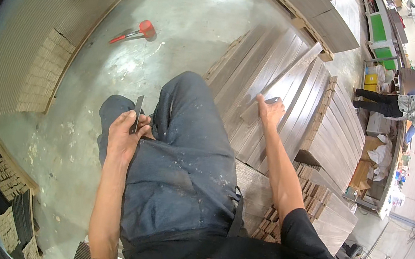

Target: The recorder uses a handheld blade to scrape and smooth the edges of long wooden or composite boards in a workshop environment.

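My left hand, raised over my lap beside my bent knee, pinches a thin flat dark strip that stands nearly upright; I cannot make out its kind. On the right, my right hand rests on wood-look planks, its fingers curled round a small dark object, mostly hidden. Under and beside that hand a loose narrow plank lies slantwise across the top of the stack.
A red-headed mallet lies on the grey floor. Tall stacks of boards stand at the left; another pallet stack is at the far right. Two other people are by a cluttered bench. More planks sit beside my right arm.
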A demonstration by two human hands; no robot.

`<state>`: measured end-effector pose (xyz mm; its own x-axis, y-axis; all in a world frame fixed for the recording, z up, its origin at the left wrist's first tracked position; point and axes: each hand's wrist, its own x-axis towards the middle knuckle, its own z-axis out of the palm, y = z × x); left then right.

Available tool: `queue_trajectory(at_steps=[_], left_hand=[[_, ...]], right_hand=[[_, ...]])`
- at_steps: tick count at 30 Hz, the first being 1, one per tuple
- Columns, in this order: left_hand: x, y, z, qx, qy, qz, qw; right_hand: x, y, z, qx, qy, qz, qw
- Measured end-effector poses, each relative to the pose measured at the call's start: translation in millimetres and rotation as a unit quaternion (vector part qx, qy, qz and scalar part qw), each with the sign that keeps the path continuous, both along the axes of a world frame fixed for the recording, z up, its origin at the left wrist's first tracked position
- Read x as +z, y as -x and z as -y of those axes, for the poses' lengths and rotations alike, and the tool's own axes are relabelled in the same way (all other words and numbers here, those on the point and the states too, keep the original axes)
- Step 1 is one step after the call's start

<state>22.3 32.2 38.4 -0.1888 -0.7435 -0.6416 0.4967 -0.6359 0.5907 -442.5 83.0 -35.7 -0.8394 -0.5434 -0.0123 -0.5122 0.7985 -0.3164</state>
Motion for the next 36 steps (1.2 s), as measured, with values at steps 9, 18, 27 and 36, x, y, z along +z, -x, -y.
queue_trajectory(at_steps=[9, 18, 27, 36], left_hand=[[-1, 2, 3, -0.009, 0.001, 0.011, 1.000], [-1, 10, 6, -0.024, 0.000, 0.018, 1.000], [-4, 4, 0, -0.021, 0.011, 0.028, 0.999], [60, 11, -4, -0.006, 0.091, 0.036, 0.995]], right_hand=[[17, 11, -3, -0.059, 0.304, 0.424, 0.851], [42, -37, -66, -0.054, 0.591, 0.714, 0.372], [109, -86, -69, -0.016, 0.284, 0.479, 0.830], [157, -146, -58, 0.330, 0.156, 0.164, 0.916]])
